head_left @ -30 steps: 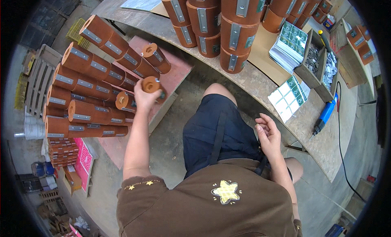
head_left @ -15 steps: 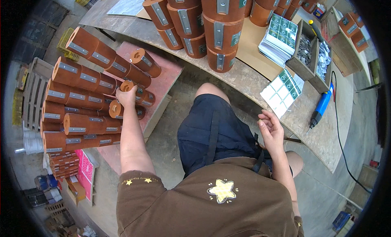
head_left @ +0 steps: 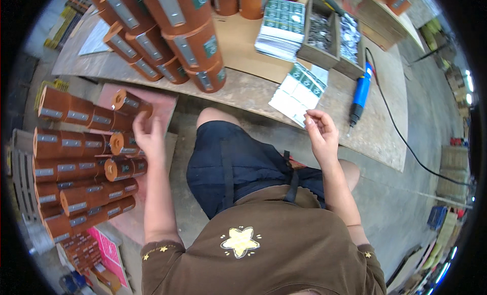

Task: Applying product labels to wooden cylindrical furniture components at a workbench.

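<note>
left hand (head_left: 148, 136) half curled (beside orange cylinders (head_left: 126, 145))

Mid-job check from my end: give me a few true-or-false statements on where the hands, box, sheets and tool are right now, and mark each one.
1. The blue power tool lies on the table. True.
2. The wooden box has two compartments, both holding small pieces. True.
3. The stack of printed sheets is to the right of the wooden box. False: it is to the left of it.
4. The left hand is at the blue power tool. False: it is beside the brown cylinders on the person's left.
5. The right hand is near the loose printed sheet. True.
</note>
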Available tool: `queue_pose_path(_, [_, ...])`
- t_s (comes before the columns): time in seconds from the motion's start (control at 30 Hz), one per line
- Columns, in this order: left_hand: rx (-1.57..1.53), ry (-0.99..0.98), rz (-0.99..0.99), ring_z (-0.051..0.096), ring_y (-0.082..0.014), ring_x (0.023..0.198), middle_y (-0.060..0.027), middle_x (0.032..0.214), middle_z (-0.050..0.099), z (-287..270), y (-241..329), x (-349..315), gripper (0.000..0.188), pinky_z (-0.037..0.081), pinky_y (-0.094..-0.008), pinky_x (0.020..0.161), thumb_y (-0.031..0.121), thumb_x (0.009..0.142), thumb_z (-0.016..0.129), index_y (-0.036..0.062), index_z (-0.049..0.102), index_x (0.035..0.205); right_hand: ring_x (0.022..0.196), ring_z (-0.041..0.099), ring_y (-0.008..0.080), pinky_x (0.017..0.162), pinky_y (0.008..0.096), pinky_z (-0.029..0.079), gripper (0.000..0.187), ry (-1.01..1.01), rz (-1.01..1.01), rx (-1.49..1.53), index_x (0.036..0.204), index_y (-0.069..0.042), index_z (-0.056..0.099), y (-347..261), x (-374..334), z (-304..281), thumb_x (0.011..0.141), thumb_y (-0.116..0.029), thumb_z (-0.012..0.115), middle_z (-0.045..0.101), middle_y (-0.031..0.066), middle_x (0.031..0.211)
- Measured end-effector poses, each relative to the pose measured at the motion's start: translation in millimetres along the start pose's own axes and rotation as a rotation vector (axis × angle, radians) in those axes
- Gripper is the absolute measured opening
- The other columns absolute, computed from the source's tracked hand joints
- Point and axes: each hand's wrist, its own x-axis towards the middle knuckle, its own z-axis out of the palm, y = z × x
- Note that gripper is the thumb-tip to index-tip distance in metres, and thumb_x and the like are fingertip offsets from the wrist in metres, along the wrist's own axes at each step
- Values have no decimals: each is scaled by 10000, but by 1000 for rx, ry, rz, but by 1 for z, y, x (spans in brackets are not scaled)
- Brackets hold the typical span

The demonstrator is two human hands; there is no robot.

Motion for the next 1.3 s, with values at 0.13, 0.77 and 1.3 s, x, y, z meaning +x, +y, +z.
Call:
queue_pose_path(0.13, [-382, -563, -255, 547, -97, 848, -38, 931, 581, 76, 79, -67, 196, 451, -227, 757, 19, 770, 601, 34, 559, 961, 758, 530, 98, 654, 214, 457, 185, 103, -91, -181, 986, 18, 555, 17, 13, -20, 806, -25, 553, 546, 64, 897])
queue_pose_path(0.77, [328, -773, 10, 561, -328, 936, -172, 1005, 585, 250, 143, -62, 598, 440, -397, 817, 201, 590, 744, 38, 487, 1105, 772, 526, 196, 641, 295, 454, 242, 227, -65, -357, 944, -11, 548, 44, 21, -29, 721, -84, 608, 511, 119, 897])
queue_pose_path(1.3, [-589, -929, -299, 556, -65, 681, -41, 779, 616, 187, 159, -99, 113, 450, -195, 605, 37, 802, 574, -34, 603, 886, 818, 504, 280, 683, 371, 426, 236, 173, -717, -802, 887, -54, 583, -27, 21, -4, 659, -43, 640, 547, 88, 876])
